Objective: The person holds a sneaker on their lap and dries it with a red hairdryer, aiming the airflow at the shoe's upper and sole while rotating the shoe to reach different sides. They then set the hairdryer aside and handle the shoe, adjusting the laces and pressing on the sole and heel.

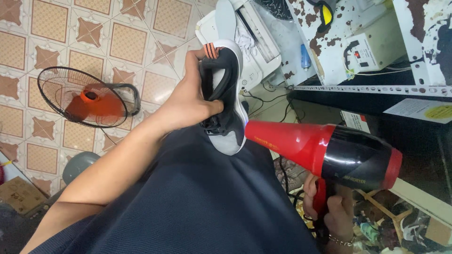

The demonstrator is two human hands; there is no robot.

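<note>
a black and grey sneaker (225, 99) is gripped by the left hand (190, 101), with the thumb hooked into the shoe's opening and the fingers wrapped round the outside near the heel. the shoe is held with its toe pointing down, the toe resting on the lap of dark navy fabric (197, 197), and its heel, marked by an orange pull tab, turned up and away. the white sole faces right. the left forearm is stretched forward across the lap from the lower left, the wrist bent slightly inward toward the shoe.

a red and black hair dryer (325, 153) is clasped by the right hand (332, 209) low at the right; the fingers are closed round the handle, and a thin bracelet is seen at the wrist. the barrel is held level, its red nozzle aimed left at the toe end of the sneaker, the nozzle tip just beside the sole. whether the two touch cannot be told.

on the tiled floor to the left, a floor fan (84, 96) with an orange hub is seen, well apart from the hands. behind the sneaker a white machine (256, 42) stands on the floor, and at the upper right a workbench with peeling white paint (329, 42) carries a pale boxy device (374, 44).
</note>
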